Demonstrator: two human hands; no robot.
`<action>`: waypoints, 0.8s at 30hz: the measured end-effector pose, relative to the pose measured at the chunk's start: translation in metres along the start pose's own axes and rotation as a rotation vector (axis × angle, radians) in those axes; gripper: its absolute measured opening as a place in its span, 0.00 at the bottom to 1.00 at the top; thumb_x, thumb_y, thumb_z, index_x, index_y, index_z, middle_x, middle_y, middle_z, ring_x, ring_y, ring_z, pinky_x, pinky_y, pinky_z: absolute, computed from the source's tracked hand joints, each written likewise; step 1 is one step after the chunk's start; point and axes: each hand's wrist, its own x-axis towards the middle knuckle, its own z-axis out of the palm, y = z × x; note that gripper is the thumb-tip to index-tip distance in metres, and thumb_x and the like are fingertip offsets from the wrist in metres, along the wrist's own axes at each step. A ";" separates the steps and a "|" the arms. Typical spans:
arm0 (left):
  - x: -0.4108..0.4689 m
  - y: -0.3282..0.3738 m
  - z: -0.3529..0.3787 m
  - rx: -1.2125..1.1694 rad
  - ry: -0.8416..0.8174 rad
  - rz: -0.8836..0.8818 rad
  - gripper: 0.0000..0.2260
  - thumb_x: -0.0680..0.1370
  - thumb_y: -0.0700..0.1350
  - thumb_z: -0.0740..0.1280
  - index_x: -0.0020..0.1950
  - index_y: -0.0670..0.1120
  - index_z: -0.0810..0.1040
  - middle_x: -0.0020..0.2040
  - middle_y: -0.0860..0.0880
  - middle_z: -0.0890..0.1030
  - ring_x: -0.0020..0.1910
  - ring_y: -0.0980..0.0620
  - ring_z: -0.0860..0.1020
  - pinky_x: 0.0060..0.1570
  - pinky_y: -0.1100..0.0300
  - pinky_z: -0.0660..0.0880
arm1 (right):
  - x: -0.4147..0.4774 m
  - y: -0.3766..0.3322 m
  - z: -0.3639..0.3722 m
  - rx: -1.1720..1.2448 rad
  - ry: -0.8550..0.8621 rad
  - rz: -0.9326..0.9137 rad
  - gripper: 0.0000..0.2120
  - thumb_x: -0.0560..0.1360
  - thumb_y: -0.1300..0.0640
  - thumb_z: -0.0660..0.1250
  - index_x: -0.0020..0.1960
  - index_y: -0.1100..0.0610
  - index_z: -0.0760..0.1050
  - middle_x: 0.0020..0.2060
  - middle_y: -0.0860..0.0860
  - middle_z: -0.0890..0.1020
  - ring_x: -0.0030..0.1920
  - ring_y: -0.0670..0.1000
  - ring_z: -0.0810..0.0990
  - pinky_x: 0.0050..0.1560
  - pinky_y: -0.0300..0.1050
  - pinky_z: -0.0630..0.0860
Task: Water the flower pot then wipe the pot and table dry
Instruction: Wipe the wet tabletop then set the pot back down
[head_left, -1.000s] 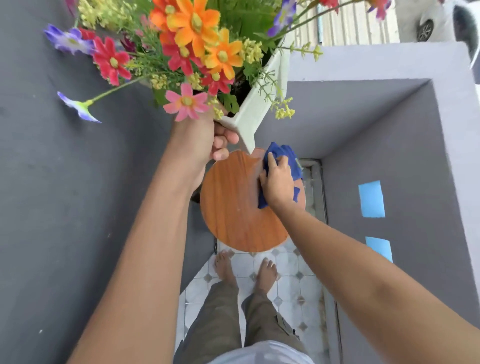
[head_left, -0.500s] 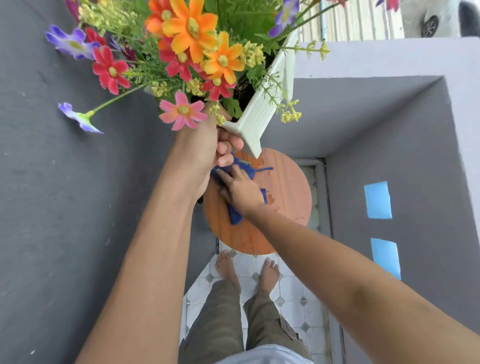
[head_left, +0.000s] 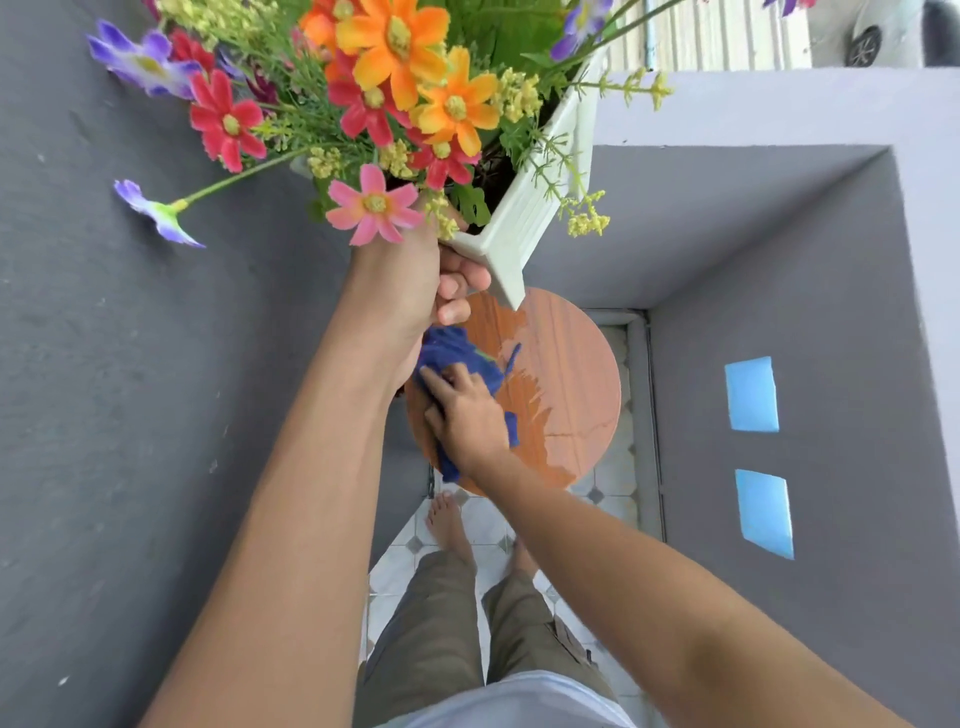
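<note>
A white rectangular flower pot (head_left: 524, 228) full of orange, red, pink and purple flowers (head_left: 395, 78) is held up in the air, tilted, above the round wooden table (head_left: 566, 374). My left hand (head_left: 415, 291) grips the pot at its near bottom corner. My right hand (head_left: 467, 410) presses a blue cloth (head_left: 457, 353) onto the left part of the tabletop, fingers spread over it. A wet film with a ragged edge shows on the wood beside the cloth.
Grey walls (head_left: 130, 364) close in on the left, behind and on the right of the table. Two blue patches (head_left: 750, 395) are on the right wall. My bare feet (head_left: 449, 525) stand on a white tiled floor just below the table.
My right hand slid the cloth from the table's right side to its left side, then slightly nearer. The pot stays lifted in my left hand.
</note>
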 end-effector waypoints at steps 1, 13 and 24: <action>0.000 0.000 -0.001 -0.013 -0.005 -0.003 0.14 0.79 0.37 0.51 0.37 0.43 0.70 0.26 0.44 0.76 0.21 0.55 0.65 0.21 0.62 0.59 | -0.017 -0.008 0.009 -0.009 -0.038 -0.041 0.23 0.75 0.54 0.64 0.69 0.48 0.71 0.55 0.53 0.73 0.50 0.58 0.74 0.32 0.52 0.76; -0.007 -0.006 0.000 -0.021 -0.010 -0.011 0.15 0.80 0.37 0.51 0.37 0.44 0.71 0.25 0.45 0.77 0.22 0.55 0.65 0.22 0.62 0.60 | -0.060 0.113 -0.059 0.038 0.204 0.386 0.22 0.74 0.57 0.67 0.68 0.49 0.75 0.58 0.52 0.74 0.56 0.56 0.75 0.42 0.48 0.76; -0.004 -0.003 0.003 -0.039 -0.020 0.002 0.14 0.80 0.38 0.51 0.38 0.44 0.70 0.26 0.44 0.76 0.22 0.55 0.65 0.23 0.62 0.59 | -0.116 0.037 -0.002 0.083 -0.013 -0.028 0.22 0.72 0.59 0.68 0.66 0.50 0.77 0.53 0.53 0.77 0.48 0.57 0.75 0.38 0.50 0.77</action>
